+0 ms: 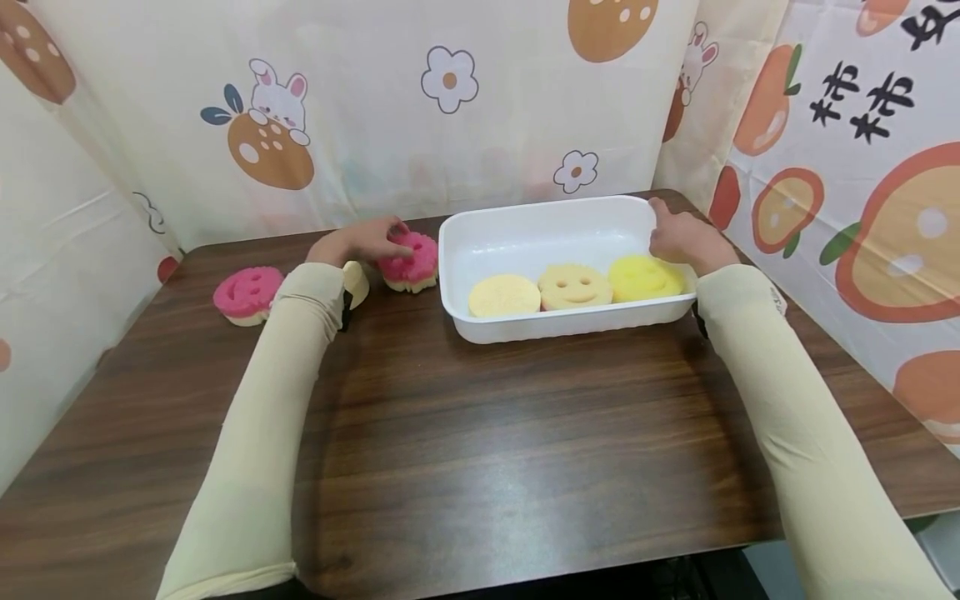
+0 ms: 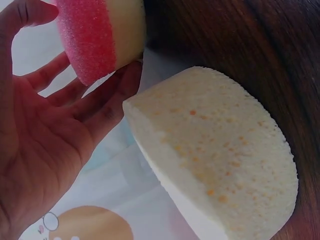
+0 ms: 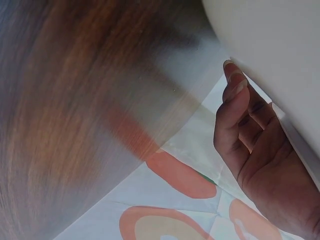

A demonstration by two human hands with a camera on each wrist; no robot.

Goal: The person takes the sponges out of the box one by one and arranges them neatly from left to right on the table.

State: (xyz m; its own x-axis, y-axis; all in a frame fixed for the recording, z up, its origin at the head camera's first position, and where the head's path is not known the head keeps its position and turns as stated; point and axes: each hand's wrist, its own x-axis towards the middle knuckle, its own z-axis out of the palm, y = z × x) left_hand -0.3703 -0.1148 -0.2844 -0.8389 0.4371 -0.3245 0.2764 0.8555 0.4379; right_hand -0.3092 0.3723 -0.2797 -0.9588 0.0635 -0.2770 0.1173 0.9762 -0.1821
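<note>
My left hand [image 1: 367, 239] holds a round pink-topped sponge [image 1: 414, 265] with a pale base, just left of the white tray [image 1: 480, 332]. In the left wrist view, the thumb is at the edge of this pink sponge [image 2: 87, 40] and the fingers reach behind it. A cream sponge [image 2: 215, 145] stands on the table by the left wrist, partly hidden in the head view. At the tray's right end, my right hand [image 1: 684, 237] grips the rim; its bent fingers [image 3: 232, 107] lie against the outer wall. Inside sit a plain cream sponge [image 1: 504, 297], a cream smiley sponge [image 1: 574, 287] and a yellow smiley sponge [image 1: 645, 278].
Another pink smiley sponge [image 1: 247, 293] lies on the left of the brown wooden table [image 1: 480, 450], beside the left forearm. Printed curtains [image 1: 375, 108] hang behind the table and along both sides. The table's front edge runs below the forearms.
</note>
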